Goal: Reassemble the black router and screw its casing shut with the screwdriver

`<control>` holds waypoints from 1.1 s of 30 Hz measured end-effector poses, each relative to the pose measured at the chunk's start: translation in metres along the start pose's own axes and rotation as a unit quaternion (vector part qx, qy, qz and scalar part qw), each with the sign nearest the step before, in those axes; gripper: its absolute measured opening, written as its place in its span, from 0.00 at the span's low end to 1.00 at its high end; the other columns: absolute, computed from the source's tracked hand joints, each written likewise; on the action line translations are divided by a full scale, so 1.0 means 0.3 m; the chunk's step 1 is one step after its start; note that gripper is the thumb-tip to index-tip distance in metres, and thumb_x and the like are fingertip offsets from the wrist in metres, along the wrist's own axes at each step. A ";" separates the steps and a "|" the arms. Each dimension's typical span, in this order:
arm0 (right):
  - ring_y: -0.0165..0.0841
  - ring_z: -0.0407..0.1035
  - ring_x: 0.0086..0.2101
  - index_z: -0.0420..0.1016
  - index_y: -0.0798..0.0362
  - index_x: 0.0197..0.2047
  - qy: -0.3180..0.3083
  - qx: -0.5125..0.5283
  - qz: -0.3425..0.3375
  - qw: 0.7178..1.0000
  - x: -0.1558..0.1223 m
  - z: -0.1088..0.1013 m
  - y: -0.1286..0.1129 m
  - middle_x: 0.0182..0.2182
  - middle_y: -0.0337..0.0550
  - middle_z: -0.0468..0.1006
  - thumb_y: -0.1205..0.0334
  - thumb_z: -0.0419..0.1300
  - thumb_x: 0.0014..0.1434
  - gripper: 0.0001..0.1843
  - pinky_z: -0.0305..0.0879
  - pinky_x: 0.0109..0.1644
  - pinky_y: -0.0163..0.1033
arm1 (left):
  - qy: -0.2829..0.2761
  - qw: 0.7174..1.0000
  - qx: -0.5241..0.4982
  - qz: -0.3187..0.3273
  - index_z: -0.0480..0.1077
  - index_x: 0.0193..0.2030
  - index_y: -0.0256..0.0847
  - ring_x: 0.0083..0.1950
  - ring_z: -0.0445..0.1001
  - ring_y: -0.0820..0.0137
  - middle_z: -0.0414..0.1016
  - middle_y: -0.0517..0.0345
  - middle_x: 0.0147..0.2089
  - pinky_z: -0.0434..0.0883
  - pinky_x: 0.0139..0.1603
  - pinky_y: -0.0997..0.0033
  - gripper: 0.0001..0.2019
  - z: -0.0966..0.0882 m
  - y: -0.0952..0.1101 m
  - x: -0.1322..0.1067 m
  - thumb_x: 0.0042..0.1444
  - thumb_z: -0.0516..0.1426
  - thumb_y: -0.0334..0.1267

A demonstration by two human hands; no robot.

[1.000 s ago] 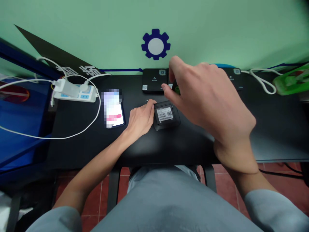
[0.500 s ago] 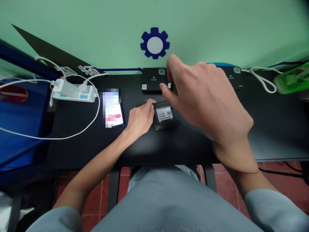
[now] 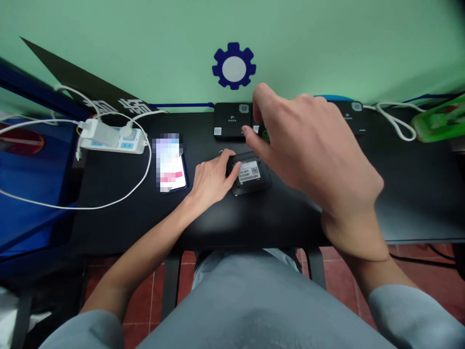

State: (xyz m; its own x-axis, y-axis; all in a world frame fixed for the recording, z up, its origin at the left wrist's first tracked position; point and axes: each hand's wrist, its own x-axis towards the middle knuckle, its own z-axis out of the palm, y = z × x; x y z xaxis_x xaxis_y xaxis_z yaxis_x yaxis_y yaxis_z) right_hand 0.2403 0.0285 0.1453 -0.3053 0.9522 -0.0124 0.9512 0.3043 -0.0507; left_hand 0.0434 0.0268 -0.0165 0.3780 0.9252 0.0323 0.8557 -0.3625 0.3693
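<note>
A small black electronic device (image 3: 255, 182) lies on the black table, its white barcode label facing up. My left hand (image 3: 213, 175) grips its left side, with the thumb resting over the label's edge and the fingers at the back corner. My right hand (image 3: 308, 140) is raised close to the camera, above and right of the device. Its fingers curl round a tool with a black and green handle (image 3: 265, 135); only a bit of the handle shows, and its tip is hidden behind the hand.
Flat black boxes (image 3: 231, 125) line the wall. A lit phone (image 3: 170, 165) lies left of my left hand. Further left stands a white power strip (image 3: 136, 141) with a looping white cable (image 3: 109, 207). A green container (image 3: 441, 121) is at the far right.
My left thumb has moved from the device's side onto its label. The right hand has hardly moved.
</note>
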 end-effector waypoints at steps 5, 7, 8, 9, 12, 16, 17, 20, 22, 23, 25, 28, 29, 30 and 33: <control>0.48 0.60 0.28 0.70 0.47 0.58 0.006 -0.016 0.000 1.000 0.001 0.003 -0.006 0.33 0.53 0.76 0.47 0.41 0.78 0.22 0.44 0.34 0.50 | 0.002 1.000 -0.003 0.001 0.70 0.63 0.45 0.38 0.84 0.59 0.84 0.56 0.41 0.64 0.33 0.62 0.20 0.001 0.002 0.000 0.78 0.51 0.57; 0.48 0.60 0.28 0.70 0.47 0.58 0.005 -0.017 -0.002 1.000 0.001 0.004 -0.007 0.34 0.54 0.76 0.47 0.41 0.78 0.22 0.43 0.34 0.50 | 0.002 1.000 -0.003 0.001 0.70 0.63 0.46 0.37 0.83 0.60 0.84 0.56 0.41 0.64 0.33 0.62 0.20 0.001 0.002 0.000 0.78 0.51 0.57; 0.48 0.61 0.28 0.69 0.47 0.59 0.004 -0.015 -0.001 1.000 0.000 0.004 -0.007 0.34 0.54 0.77 0.47 0.42 0.78 0.22 0.43 0.34 0.50 | 0.001 1.000 -0.004 0.001 0.70 0.63 0.46 0.37 0.83 0.60 0.84 0.57 0.41 0.64 0.33 0.63 0.20 0.002 0.002 0.000 0.78 0.51 0.57; 0.48 0.61 0.28 0.69 0.47 0.59 0.003 -0.011 -0.001 1.000 -0.001 0.003 -0.007 0.34 0.55 0.77 0.47 0.42 0.78 0.21 0.43 0.35 0.50 | 0.001 1.000 -0.004 0.001 0.70 0.63 0.46 0.37 0.83 0.60 0.84 0.57 0.41 0.64 0.33 0.63 0.20 0.002 0.001 0.000 0.78 0.51 0.56; 0.48 0.63 0.29 0.69 0.46 0.59 0.001 0.001 0.002 1.000 -0.002 0.000 -0.004 0.35 0.55 0.77 0.48 0.43 0.78 0.19 0.42 0.36 0.50 | 0.002 1.000 -0.004 0.003 0.70 0.63 0.45 0.37 0.83 0.60 0.85 0.57 0.41 0.63 0.33 0.63 0.21 0.004 -0.001 -0.001 0.78 0.51 0.57; 0.47 0.60 0.28 0.69 0.46 0.58 0.001 0.000 0.001 1.000 -0.001 0.000 0.001 0.34 0.54 0.76 0.48 0.43 0.77 0.20 0.43 0.35 0.50 | 0.003 1.000 -0.008 0.002 0.70 0.64 0.45 0.37 0.83 0.59 0.85 0.56 0.42 0.64 0.34 0.63 0.21 0.004 -0.002 -0.002 0.78 0.51 0.57; 0.46 0.59 0.28 0.69 0.46 0.58 0.003 -0.002 -0.002 1.000 0.000 0.001 0.003 0.34 0.53 0.75 0.47 0.42 0.77 0.20 0.44 0.35 0.50 | 0.003 1.000 -0.011 0.001 0.70 0.63 0.46 0.38 0.83 0.59 0.85 0.56 0.42 0.64 0.34 0.63 0.21 0.003 -0.002 -0.002 0.78 0.51 0.57; 0.45 0.57 0.27 0.68 0.47 0.56 0.008 -0.002 -0.011 1.000 -0.002 0.007 0.011 0.33 0.51 0.74 0.47 0.42 0.78 0.19 0.45 0.34 0.50 | -0.002 1.000 -0.019 0.002 0.70 0.63 0.46 0.39 0.84 0.58 0.86 0.55 0.44 0.64 0.34 0.63 0.24 -0.003 0.001 -0.003 0.75 0.53 0.61; 0.43 0.57 0.27 0.67 0.46 0.52 0.012 0.000 -0.015 1.000 -0.005 0.011 0.019 0.32 0.48 0.73 0.47 0.44 0.78 0.16 0.46 0.33 0.49 | -0.006 1.000 -0.026 0.004 0.70 0.64 0.46 0.41 0.85 0.56 0.86 0.54 0.47 0.66 0.36 0.62 0.28 -0.007 0.005 -0.004 0.71 0.57 0.65; 0.42 0.56 0.27 0.66 0.45 0.50 0.017 -0.001 -0.017 1.000 -0.008 0.012 0.023 0.31 0.46 0.71 0.47 0.45 0.78 0.14 0.46 0.33 0.48 | -0.006 1.000 -0.029 0.005 0.70 0.64 0.46 0.43 0.85 0.55 0.86 0.54 0.48 0.67 0.37 0.62 0.30 -0.008 0.006 -0.004 0.69 0.59 0.67; 0.41 0.55 0.27 0.65 0.46 0.47 0.030 -0.003 -0.026 0.999 -0.014 0.012 0.032 0.29 0.43 0.67 0.48 0.48 0.78 0.13 0.45 0.33 0.47 | -0.005 0.999 -0.031 0.007 0.70 0.65 0.47 0.45 0.86 0.53 0.86 0.53 0.51 0.69 0.38 0.61 0.33 -0.011 0.010 -0.005 0.65 0.62 0.68; 0.40 0.53 0.26 0.63 0.45 0.45 0.026 0.015 -0.044 0.999 -0.025 0.001 0.050 0.26 0.39 0.62 0.53 0.53 0.75 0.07 0.44 0.33 0.48 | -0.006 1.000 -0.029 0.010 0.69 0.67 0.47 0.48 0.86 0.51 0.86 0.51 0.53 0.71 0.41 0.60 0.36 -0.013 0.015 -0.006 0.62 0.65 0.68; 0.39 0.53 0.25 0.63 0.45 0.43 0.012 0.029 -0.049 0.998 -0.029 -0.004 0.058 0.26 0.37 0.62 0.54 0.56 0.72 0.06 0.44 0.33 0.48 | -0.008 1.000 -0.029 0.010 0.69 0.67 0.47 0.49 0.86 0.51 0.86 0.50 0.54 0.72 0.42 0.60 0.36 -0.014 0.016 -0.006 0.61 0.65 0.68; 0.39 0.53 0.25 0.62 0.45 0.43 -0.005 0.045 -0.052 0.998 -0.033 -0.010 0.065 0.25 0.36 0.62 0.57 0.59 0.69 0.07 0.44 0.33 0.48 | -0.009 1.000 -0.029 0.009 0.69 0.67 0.47 0.50 0.86 0.51 0.86 0.50 0.54 0.72 0.43 0.60 0.36 -0.014 0.018 -0.005 0.61 0.66 0.67; 0.37 0.54 0.25 0.58 0.44 0.39 -0.039 0.080 -0.061 0.994 -0.045 -0.025 0.089 0.26 0.35 0.63 0.61 0.63 0.62 0.14 0.44 0.32 0.48 | -0.008 1.000 -0.026 0.007 0.69 0.68 0.47 0.50 0.86 0.51 0.85 0.50 0.56 0.73 0.44 0.60 0.36 -0.015 0.021 -0.004 0.61 0.66 0.65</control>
State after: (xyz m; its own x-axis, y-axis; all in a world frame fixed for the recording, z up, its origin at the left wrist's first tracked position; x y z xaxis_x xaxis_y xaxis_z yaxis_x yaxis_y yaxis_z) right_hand 0.2702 0.0240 0.1516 -0.4257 0.9019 -0.0737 0.8900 0.4025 -0.2142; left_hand 0.0467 0.0238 -0.0102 0.3960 0.9179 0.0228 0.8307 -0.3688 0.4171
